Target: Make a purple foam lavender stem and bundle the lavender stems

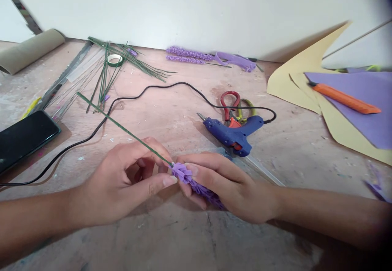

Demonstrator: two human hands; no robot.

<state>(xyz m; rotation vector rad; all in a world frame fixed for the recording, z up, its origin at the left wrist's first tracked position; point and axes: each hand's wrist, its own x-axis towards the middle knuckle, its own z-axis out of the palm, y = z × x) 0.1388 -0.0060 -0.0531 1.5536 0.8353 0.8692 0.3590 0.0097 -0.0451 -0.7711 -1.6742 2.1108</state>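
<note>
Between my two hands lies a purple artificial flower point(199, 187) on a green wrapped wire stem point(131, 134) that slants up to the left. My right hand point(232, 185) is closed around the flower, its thumb pressing the fringed purple strip near the base. My left hand point(131, 181) pinches at the base of the flower, where the stem meets the purple strip, thumb and forefinger close together. A blue glue gun point(234, 134) rests on the table just beyond my right hand, its nozzle pointing left. Part of the flower is covered by my right fingers.
A black cord point(147, 87) runs across the table. Behind the glue gun lie red-handled pliers point(230, 97). Green wires point(143, 65), tape point(115, 60) and finished purple flowers point(190, 54) lie at the back. A phone point(29, 136) sits left; an orange cutter point(346, 97) rests on purple sheet point(367, 128) right.
</note>
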